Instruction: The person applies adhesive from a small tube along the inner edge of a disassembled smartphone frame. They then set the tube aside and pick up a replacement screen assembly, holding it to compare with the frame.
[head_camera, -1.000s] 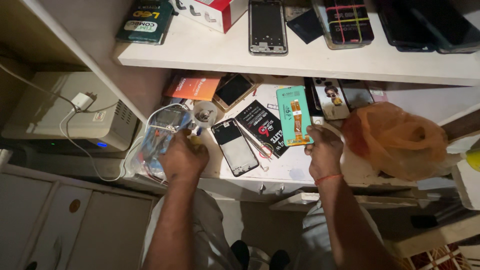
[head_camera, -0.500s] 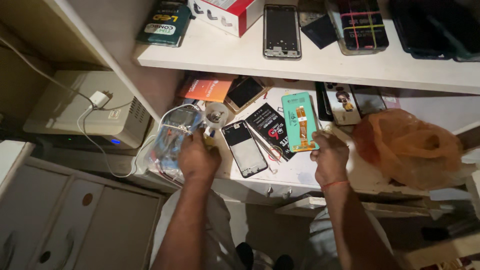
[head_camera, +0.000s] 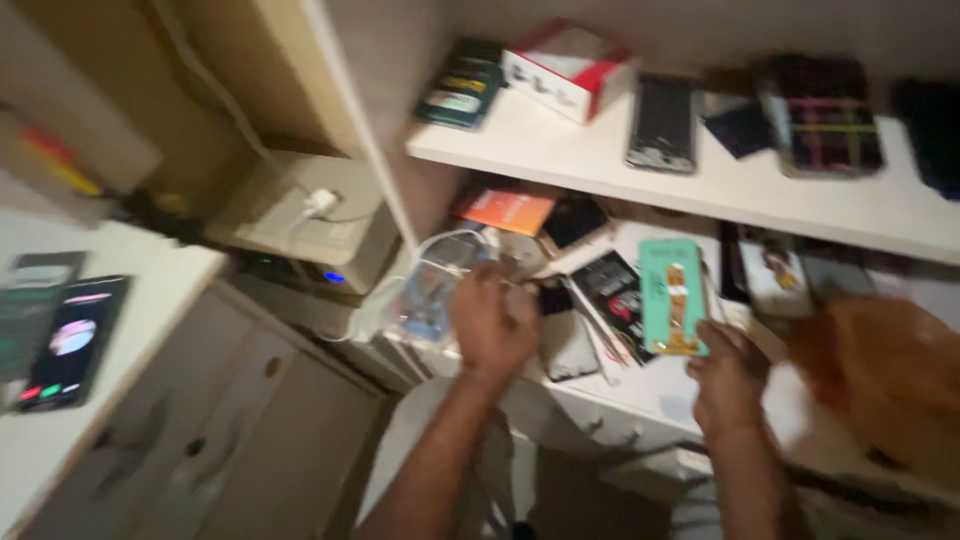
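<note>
L hand (head_camera: 492, 322) grip unclear | R hand (head_camera: 728, 378) holds 1 teal pack (head_camera: 672, 296) | 2 phones (head_camera: 62, 335) left

A glossy clear plastic bag (head_camera: 432, 290) lies at the left hand's (head_camera: 492, 325) nine o'clock. At the right hand's (head_camera: 728, 378) eleven o'clock, a teal card pack (head_camera: 671, 296) looks matt. Smooth white shelf (head_camera: 560, 150); crinkly orange plastic bag (head_camera: 885, 375).

two hands (head_camera: 495, 325) (head_camera: 728, 380), one red-white box (head_camera: 568, 68), one orange bag (head_camera: 885, 375), one teal package (head_camera: 672, 296), one orange card (head_camera: 508, 211)
</note>
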